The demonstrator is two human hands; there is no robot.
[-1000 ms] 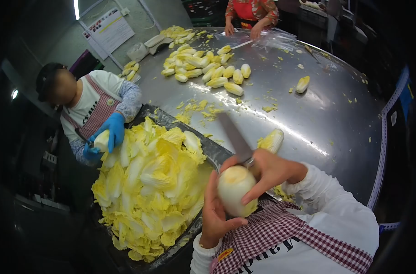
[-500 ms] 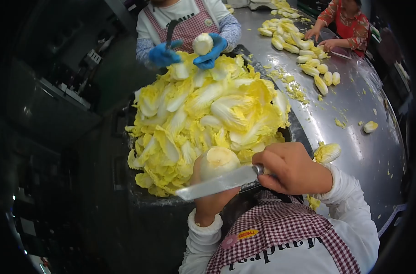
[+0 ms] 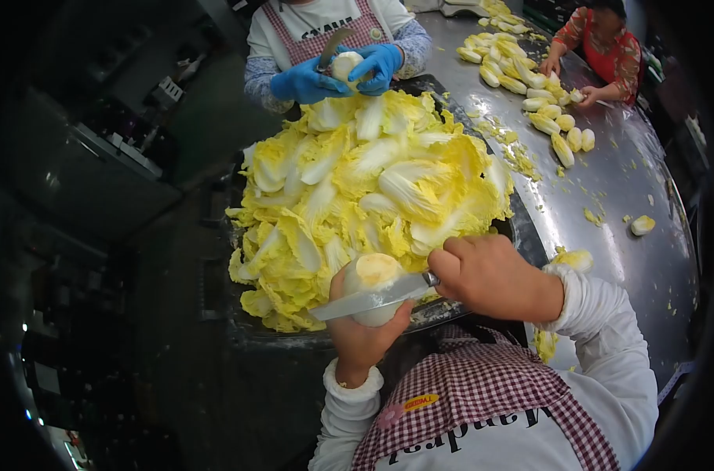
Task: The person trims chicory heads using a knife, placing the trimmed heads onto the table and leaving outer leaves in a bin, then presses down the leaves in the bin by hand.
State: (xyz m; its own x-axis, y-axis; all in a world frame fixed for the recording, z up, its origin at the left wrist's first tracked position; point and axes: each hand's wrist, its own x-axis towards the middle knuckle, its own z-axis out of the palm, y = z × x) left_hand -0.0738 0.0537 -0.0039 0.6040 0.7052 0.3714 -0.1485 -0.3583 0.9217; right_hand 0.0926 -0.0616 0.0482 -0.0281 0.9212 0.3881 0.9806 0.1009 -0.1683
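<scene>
My left hand (image 3: 363,337) is wrapped around a pale napa cabbage (image 3: 377,272), its cut stem end facing up. In my right hand (image 3: 482,275) is the handle of a knife (image 3: 361,302), whose wide blade lies across the near side of the cabbage. Whether the edge has entered the cabbage, I cannot tell. Just beyond my hands, loose yellow-white cabbage leaves (image 3: 373,184) are heaped high in a black tray (image 3: 527,231). The lower part of the cabbage is hidden behind the blade and my fingers.
Across the tray, a co-worker's blue-gloved hands (image 3: 341,78) hold a knife and a cabbage. On the metal table (image 3: 608,204) at right lie trimmed cabbage hearts (image 3: 522,71), scraps, and a single heart (image 3: 642,225). Another person in a red apron (image 3: 608,59) handles hearts there.
My knife has moved up against the cabbage, and my right hand has shifted slightly left. The co-worker's gloved hands have come together on their cabbage. The whole view has shifted slightly.
</scene>
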